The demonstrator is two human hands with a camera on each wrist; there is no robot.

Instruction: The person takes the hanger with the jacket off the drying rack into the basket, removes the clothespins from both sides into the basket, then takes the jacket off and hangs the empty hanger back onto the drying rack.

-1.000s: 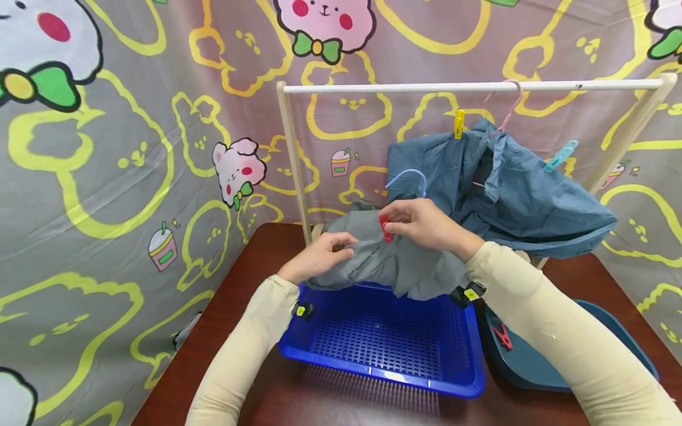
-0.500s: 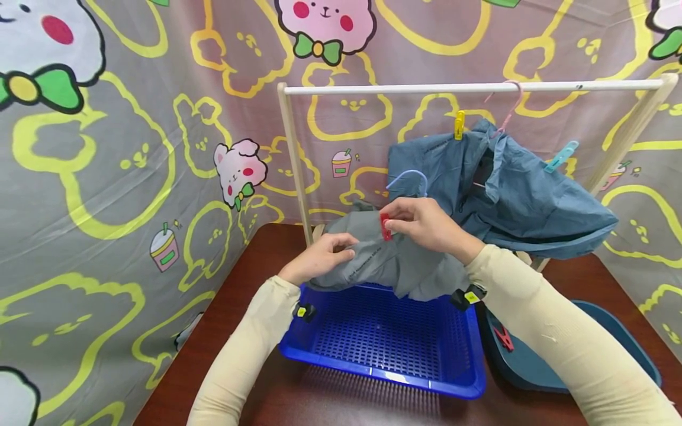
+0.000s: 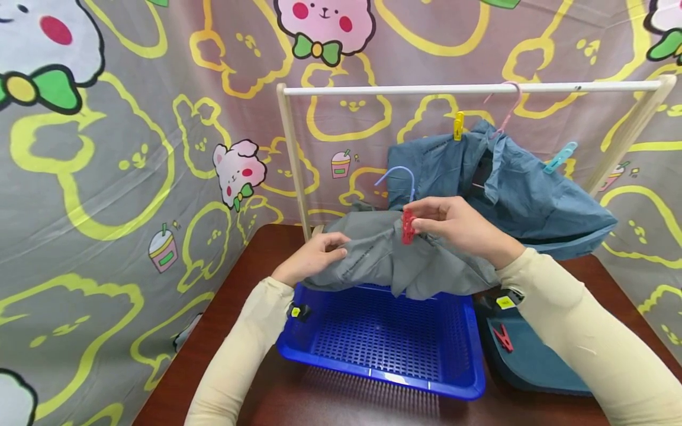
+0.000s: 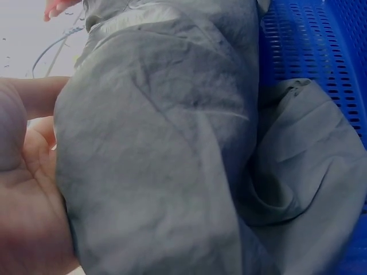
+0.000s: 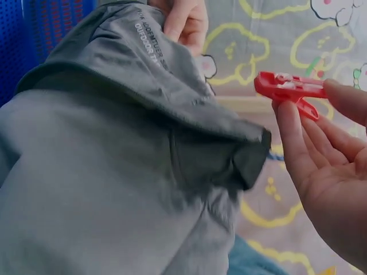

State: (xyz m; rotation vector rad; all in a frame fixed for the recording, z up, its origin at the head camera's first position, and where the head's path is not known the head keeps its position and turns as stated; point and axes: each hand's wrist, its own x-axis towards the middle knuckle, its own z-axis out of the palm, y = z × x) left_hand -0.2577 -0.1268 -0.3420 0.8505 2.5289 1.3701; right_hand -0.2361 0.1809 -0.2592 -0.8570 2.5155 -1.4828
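Observation:
A grey jacket (image 3: 362, 254) with small dark lettering hangs in folds over the back of the blue basket (image 3: 373, 378). The blue hook of a hanger (image 3: 411, 180) rises from its collar. At the jacket's left side, my left hand (image 3: 311, 257) grips the fabric edge; some of its fingers go behind the cloth (image 4: 155, 149) in the left wrist view. My right hand (image 3: 469, 231) pinches a red clothespin (image 3: 408, 226) between thumb and fingers, in front of the collar. The right wrist view shows the clothespin (image 5: 292, 89) apart from the jacket's collar edge (image 5: 258, 137).
Behind, a rack with a white rail (image 3: 373, 90) bears a blue jacket (image 3: 527, 183) on a pink hanger (image 3: 514, 106). Yellow (image 3: 458, 126) and light-blue (image 3: 560, 157) clothespins sit on that jacket. Right of the basket, a dark teal tray (image 3: 538, 367) holds another red clothespin (image 3: 503, 338).
My right hand has moved right with the red clothespin. The blue hanger hook has shifted a little left, and the jacket's right side spreads further right. My left hand has barely moved.

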